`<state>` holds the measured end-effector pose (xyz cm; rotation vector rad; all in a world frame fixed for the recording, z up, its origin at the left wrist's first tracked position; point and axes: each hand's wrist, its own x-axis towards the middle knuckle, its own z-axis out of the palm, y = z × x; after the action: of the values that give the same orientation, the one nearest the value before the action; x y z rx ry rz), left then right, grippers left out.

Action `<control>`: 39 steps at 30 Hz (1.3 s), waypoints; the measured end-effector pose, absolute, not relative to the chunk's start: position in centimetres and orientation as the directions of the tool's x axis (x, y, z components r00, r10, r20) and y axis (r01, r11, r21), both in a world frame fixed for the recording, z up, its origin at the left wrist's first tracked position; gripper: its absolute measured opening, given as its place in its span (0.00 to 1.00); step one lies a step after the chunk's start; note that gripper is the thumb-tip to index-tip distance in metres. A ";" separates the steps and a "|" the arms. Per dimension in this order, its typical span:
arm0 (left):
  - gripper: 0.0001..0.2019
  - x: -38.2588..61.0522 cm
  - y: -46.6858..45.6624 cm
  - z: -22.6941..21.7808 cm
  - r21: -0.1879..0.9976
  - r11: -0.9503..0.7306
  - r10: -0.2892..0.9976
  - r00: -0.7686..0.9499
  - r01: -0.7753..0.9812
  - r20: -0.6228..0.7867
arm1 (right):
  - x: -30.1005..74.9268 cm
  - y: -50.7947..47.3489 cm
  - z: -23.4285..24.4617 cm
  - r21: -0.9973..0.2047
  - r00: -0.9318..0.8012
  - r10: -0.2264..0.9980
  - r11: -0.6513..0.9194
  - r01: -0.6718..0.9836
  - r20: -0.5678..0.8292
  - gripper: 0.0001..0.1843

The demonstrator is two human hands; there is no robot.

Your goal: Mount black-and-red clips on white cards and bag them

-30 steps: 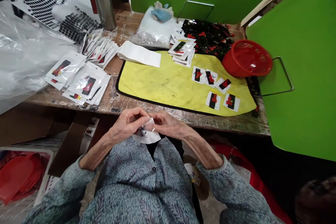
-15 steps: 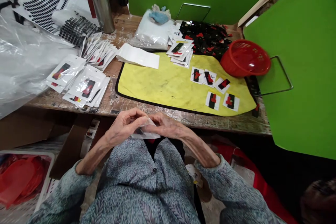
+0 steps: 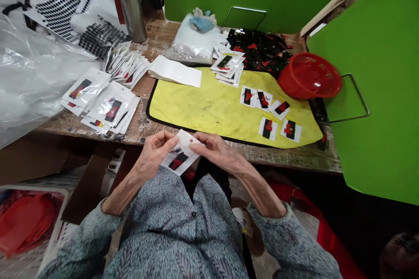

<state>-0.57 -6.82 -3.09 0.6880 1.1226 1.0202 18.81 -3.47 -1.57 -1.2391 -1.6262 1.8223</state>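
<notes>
Between my hands, just in front of the table edge, is a small white packet (image 3: pixel 183 150) with a punched hole near its top and a black-and-red piece inside. My left hand (image 3: pixel 157 150) pinches its left edge between thumb and fingers. At its upper right edge, my right hand (image 3: pixel 216 150) grips it with the thumb on the front. Beyond them lies a yellow mat (image 3: pixel 186 109) with a black border. Several white cards (image 3: pixel 268 128) with black-and-red pieces rest on its right part. At the left, more filled packets (image 3: pixel 113 107) are piled on the wooden table.
A red plastic basket (image 3: pixel 309 76) stands at the right beside a heap of black and red pieces (image 3: pixel 258 48). White paper sleeves (image 3: pixel 176 72) overlap the mat's back edge. A steel flask (image 3: pixel 132 8) and clear plastic bag (image 3: pixel 39 74) are at the left; green panels (image 3: pixel 369 96) bound the right.
The packet has been raised and turned so its front now faces me. My right hand has shifted slightly right and opened away from the left, still on the packet. The view has moved slightly.
</notes>
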 end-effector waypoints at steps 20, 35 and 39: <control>0.16 -0.9 -1.9 -2.5 0.944 0.214 0.951 -0.166 -0.251 -0.259 | 16.4 1.1 -1.2 -0.887 -0.437 0.886 0.072 0.456 -0.152 0.18; 0.10 -2.2 0.3 -6.0 0.511 -0.209 0.948 0.045 0.834 0.314 | 11.4 13.4 -4.3 -0.092 -0.425 0.896 0.438 0.894 0.128 0.15; 0.10 -2.6 0.5 -6.0 0.486 -0.233 0.949 0.086 0.842 0.304 | 10.9 13.3 -4.6 0.000 -0.473 0.869 0.478 0.878 0.146 0.17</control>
<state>-2.61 0.53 -6.03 2.1701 1.8176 0.8492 10.92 13.33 -4.56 -1.5388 -2.5909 -0.1139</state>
